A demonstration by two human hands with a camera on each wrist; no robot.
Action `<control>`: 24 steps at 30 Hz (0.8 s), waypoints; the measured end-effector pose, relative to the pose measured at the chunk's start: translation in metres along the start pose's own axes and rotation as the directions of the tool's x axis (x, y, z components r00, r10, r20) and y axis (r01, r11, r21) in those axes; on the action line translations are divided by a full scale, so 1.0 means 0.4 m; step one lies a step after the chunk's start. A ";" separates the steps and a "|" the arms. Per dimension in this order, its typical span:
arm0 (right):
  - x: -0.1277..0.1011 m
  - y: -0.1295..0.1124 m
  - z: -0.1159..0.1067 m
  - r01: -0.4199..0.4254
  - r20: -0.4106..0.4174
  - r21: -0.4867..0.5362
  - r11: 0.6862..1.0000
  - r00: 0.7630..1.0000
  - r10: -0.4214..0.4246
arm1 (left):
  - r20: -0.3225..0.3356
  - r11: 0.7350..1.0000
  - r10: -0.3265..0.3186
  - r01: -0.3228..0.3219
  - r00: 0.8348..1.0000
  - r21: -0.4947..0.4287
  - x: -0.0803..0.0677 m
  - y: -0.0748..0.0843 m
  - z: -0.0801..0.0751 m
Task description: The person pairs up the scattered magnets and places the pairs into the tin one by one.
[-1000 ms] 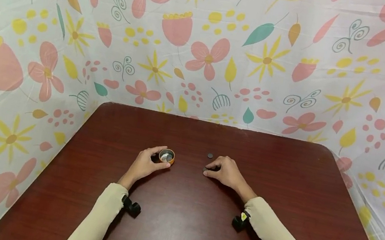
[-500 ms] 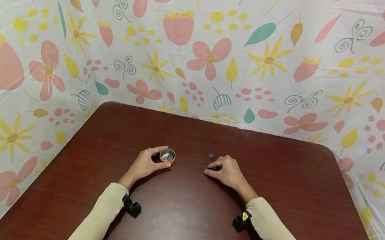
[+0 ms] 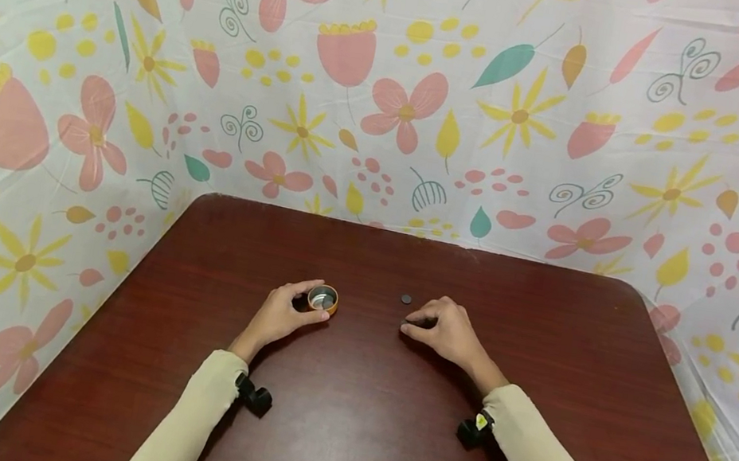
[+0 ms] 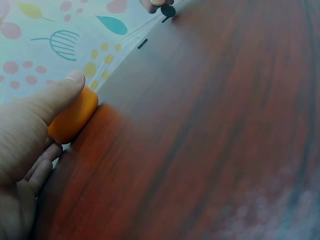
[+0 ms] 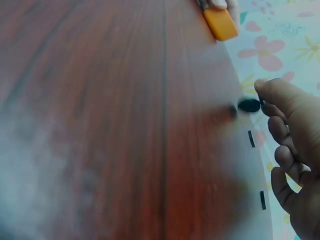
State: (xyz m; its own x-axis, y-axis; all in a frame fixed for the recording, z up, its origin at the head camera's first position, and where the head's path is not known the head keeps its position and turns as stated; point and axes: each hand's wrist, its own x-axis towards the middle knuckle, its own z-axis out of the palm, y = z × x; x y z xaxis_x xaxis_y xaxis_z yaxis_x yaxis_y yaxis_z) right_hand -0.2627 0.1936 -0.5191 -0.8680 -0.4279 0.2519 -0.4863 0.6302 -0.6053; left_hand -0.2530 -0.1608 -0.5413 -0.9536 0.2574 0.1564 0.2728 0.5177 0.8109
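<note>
My left hand grips a small round orange tin with a silver inside, standing open on the dark red table. The left wrist view shows the thumb pressed on the tin's orange wall. My right hand pinches a small black disc between thumb and fingertip, just above the table. Another black disc lies flat beyond the right hand. Two more discs show edge-on near the fingers in the right wrist view.
A flowered cloth backdrop encloses the table at the back and both sides. The table's far edge lies well beyond the hands. Black wrist camera mounts sit on both cream sleeves.
My right hand has shifted slightly right and raised its fingertips with a black disc pinched in them. The left hand and the tin have stayed in place.
</note>
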 end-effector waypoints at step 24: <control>0.070 -0.009 0.000 0.131 0.008 0.133 0.982 0.991 -0.133 | 0.004 1.000 -0.011 0.011 1.000 -0.006 -0.001 0.004 0.001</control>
State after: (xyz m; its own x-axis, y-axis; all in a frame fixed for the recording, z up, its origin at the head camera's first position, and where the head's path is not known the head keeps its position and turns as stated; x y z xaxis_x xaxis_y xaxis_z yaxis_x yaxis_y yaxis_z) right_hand -0.2852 0.1794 -0.5101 -0.7949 -0.5129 0.3240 -0.5778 0.4771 -0.6622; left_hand -0.2523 -0.1599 -0.5404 -0.9561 0.2546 0.1450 0.2611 0.5156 0.8161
